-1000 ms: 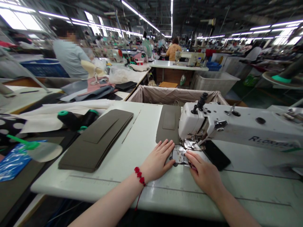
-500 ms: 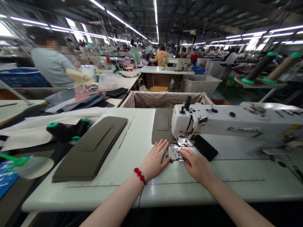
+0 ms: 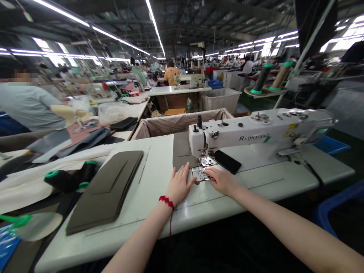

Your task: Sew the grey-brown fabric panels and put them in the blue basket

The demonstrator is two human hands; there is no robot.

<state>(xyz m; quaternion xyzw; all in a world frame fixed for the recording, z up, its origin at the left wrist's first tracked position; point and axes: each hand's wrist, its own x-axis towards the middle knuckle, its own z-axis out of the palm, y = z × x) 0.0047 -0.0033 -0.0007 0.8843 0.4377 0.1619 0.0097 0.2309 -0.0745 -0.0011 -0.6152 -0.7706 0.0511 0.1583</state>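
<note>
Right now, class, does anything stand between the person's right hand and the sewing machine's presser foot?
Nothing visible does. The fingertips of the right hand rest on the metal plate just in front of the presser foot, with only that plate's surface between them.

Inspection count: one left hand (image 3: 179, 185), one right hand (image 3: 222, 181), one sewing machine (image 3: 256, 131), one desk (image 3: 159, 163), one stack of olive panels (image 3: 105, 189), one black smartphone (image 3: 227, 162), two black thread cones (image 3: 61, 181) and two overhead thread cones (image 3: 261, 77) were present.

A white sewing table (image 3: 159, 159) holds stacked olive panels (image 3: 105, 193).
</note>
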